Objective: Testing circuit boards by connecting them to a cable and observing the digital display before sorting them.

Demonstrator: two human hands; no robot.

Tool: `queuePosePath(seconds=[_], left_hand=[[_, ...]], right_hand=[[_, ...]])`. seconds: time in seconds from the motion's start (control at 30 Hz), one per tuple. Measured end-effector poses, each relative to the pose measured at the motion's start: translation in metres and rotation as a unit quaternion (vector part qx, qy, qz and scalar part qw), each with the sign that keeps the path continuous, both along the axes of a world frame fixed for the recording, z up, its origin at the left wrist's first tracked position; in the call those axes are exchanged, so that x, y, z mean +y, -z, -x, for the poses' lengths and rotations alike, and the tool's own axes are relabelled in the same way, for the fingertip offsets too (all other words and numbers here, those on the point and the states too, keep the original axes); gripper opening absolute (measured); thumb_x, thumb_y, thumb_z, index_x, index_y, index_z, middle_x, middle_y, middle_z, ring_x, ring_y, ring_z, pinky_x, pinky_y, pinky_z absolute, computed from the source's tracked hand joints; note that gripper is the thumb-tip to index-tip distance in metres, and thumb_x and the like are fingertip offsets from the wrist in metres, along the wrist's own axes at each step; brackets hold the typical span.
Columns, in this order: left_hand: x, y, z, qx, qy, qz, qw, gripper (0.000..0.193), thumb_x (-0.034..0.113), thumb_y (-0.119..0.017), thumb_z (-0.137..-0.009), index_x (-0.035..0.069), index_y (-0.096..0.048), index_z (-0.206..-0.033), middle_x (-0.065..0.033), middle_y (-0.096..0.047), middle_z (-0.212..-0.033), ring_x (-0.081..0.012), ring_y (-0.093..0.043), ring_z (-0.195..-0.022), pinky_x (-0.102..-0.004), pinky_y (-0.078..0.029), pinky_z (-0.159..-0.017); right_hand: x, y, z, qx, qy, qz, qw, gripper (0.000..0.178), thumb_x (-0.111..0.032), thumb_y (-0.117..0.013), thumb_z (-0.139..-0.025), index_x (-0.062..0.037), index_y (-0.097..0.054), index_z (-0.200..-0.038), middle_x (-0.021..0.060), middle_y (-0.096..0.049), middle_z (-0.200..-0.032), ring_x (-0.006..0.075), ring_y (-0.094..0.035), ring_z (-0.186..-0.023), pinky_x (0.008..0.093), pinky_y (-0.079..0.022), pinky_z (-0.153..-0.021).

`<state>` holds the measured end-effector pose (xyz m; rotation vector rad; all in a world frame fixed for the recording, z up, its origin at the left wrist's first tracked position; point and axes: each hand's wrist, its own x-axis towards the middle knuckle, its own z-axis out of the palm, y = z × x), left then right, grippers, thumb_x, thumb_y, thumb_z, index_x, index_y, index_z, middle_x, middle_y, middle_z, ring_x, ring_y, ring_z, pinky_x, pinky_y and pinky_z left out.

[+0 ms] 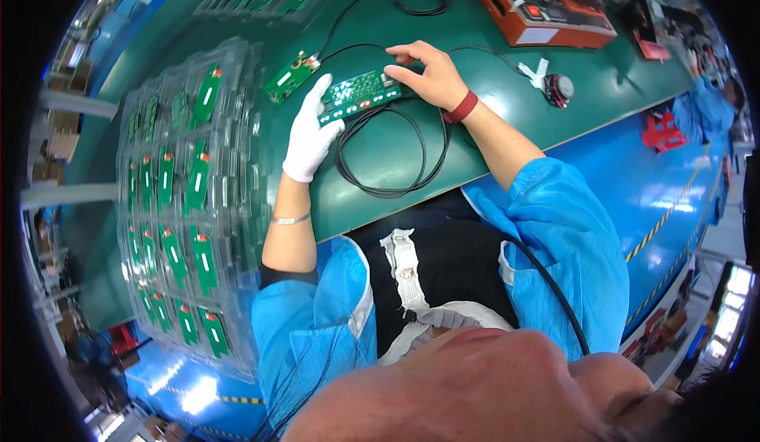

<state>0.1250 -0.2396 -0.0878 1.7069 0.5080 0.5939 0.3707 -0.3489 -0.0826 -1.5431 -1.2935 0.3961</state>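
A green circuit board [360, 98], with rows of small round white parts and one red one along its near edge, is held tilted above the bench. My left hand [309, 142], in a white glove, is closed on the board's left end. At the right end is my bare right hand [431, 78]; its thumb lies by the metal connector there, and the index finger stretches out apart from it. The other right fingers are partly hidden. A second green board [290, 78], joined to a black cable, lies just beyond my left hand. Below the held board rests a coiled black cable [388, 191].
Stacked clear plastic trays [255, 125] with several green boards stand at the left. Another clear tray [218, 0] lies at the far left. An orange test box [546, 36] occupies the far right. A round black device [559, 89] sits near the right edge of the green bench [491, 137].
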Motion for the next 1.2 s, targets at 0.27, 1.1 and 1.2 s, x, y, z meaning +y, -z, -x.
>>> queuePosePath(seconds=[0.27, 1.1, 1.2], left_hand=[[-0.005, 0.007, 0.004, 0.007, -0.037, 0.013, 0.999, 0.08, -0.006, -0.057, -0.071, 0.002, -0.041, -0.149, -0.0152, -0.049, -0.148, -0.0282, -0.052, -0.128, -0.0362, -0.037, -0.113], [-0.014, -0.014, -0.001, 0.023, -0.042, 0.056, 0.997, 0.082, -0.013, -0.053, -0.075, 0.002, -0.034, -0.153, -0.0162, -0.047, -0.149, -0.0231, -0.058, -0.115, -0.0263, -0.05, -0.09], [-0.014, -0.014, -0.002, 0.019, -0.045, 0.053, 0.997, 0.082, -0.014, -0.052, -0.076, 0.002, -0.034, -0.154, -0.0162, -0.046, -0.149, -0.0223, -0.059, -0.113, -0.0251, -0.051, -0.086]], right_hand=[[-0.079, -0.055, -0.036, -0.125, -0.095, 0.07, 0.985, 0.039, -0.02, -0.073, -0.088, -0.0073, -0.067, -0.124, 0.0094, -0.068, -0.107, 0.023, -0.064, -0.094, 0.032, -0.051, -0.084], [-0.178, 0.011, -0.127, -0.326, 0.421, 0.236, 0.812, 0.065, -0.023, -0.074, -0.084, -0.0219, -0.049, -0.145, 0.0211, -0.042, -0.147, 0.041, -0.05, -0.125, 0.0451, -0.047, -0.104], [-0.183, 0.008, -0.128, -0.324, 0.427, 0.241, 0.809, 0.061, -0.022, -0.072, -0.086, -0.0213, -0.051, -0.143, 0.0198, -0.044, -0.145, 0.039, -0.052, -0.123, 0.0433, -0.048, -0.103]])
